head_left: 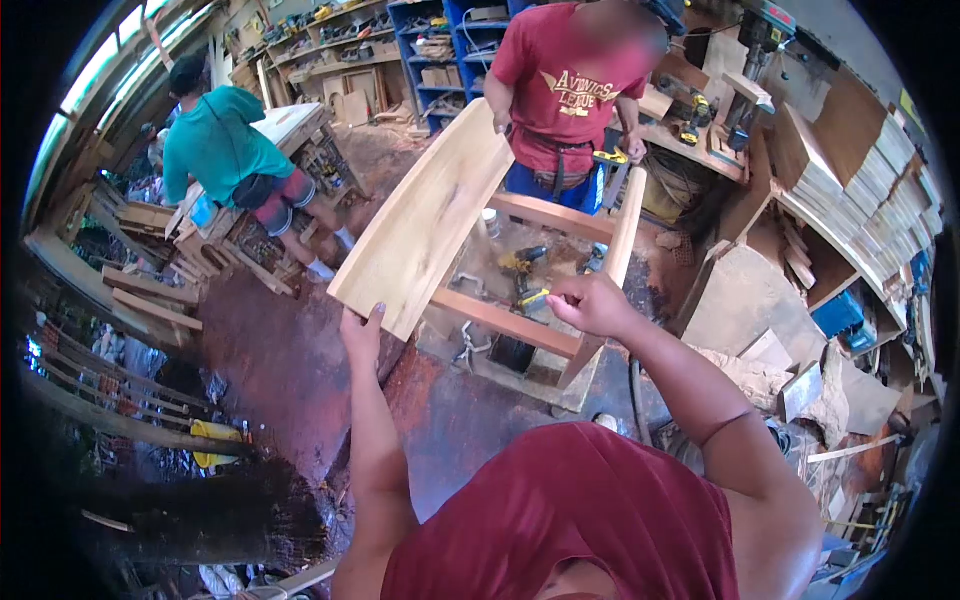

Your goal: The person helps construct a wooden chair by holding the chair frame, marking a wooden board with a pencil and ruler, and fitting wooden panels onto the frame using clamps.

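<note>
- In the head view, the left hand [361, 335] is grasping the near end of the wooden board [425, 225], thumb lying over its face and fingers going underneath; a co-worker's hand [501, 121] is supporting the far end.
- The right hand [592, 305] is hovering by the near corner of the wooden frame [505, 322], fingers curling inward; whether they are pinching anything, I cannot tell.
- The board is slanting along the frame's left side, overlapping the rail ends; whether it is touching them, I cannot tell.
- Only one of the person's hands is gripping the board, so it could twist or slip if the two ends are moving unevenly; a drop could dent its edge or trap fingers against a rail.
- A drill [520, 262] is lying within the frame's outline; a falling board corner could strike it.
</note>
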The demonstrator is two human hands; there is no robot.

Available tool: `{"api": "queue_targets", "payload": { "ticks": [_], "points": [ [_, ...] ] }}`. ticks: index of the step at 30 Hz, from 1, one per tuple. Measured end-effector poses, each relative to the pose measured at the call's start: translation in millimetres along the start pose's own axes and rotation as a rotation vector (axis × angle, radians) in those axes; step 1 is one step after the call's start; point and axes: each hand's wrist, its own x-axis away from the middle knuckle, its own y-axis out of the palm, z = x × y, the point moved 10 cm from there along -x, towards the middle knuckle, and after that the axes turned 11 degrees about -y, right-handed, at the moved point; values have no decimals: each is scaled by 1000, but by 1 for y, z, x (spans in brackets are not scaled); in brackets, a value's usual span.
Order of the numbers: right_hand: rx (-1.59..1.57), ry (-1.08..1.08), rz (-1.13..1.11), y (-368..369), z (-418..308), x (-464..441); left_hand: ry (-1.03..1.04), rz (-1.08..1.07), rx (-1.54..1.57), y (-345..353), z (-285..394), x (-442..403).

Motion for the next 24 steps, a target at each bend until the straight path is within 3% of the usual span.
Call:
{"api": "queue_targets", "payload": {
  "ticks": [10, 13, 14, 16, 17, 18, 20, 24],
  "points": [
    [-51, 7, 38, 0, 0, -3, -102, -19, 9, 3, -22, 7],
    [-71, 52, 41, -2, 3, -2, -235, -290, -250, 28, -46, 12],
    [-73, 55, 38, 0, 4, -2, -240, -291, -251, 30, -53, 17],
    [-66, 5, 73, -2, 1, -2, 100, -449, -225, 64, -1, 51],
    [-60, 7, 74, -3, 1, -2, 215, -447, -222, 65, -21, 50],
    [-100, -7, 85, -4, 0, 0, 220, -451, -214, 69, -15, 59],
    [-120, -22, 103, -8, 0, 3, 444, -209, -746, 76, 11, 80],
    [-111, -64, 118, -15, 0, 2, 649, -95, -901, 86, -1, 96]
  ]
}}
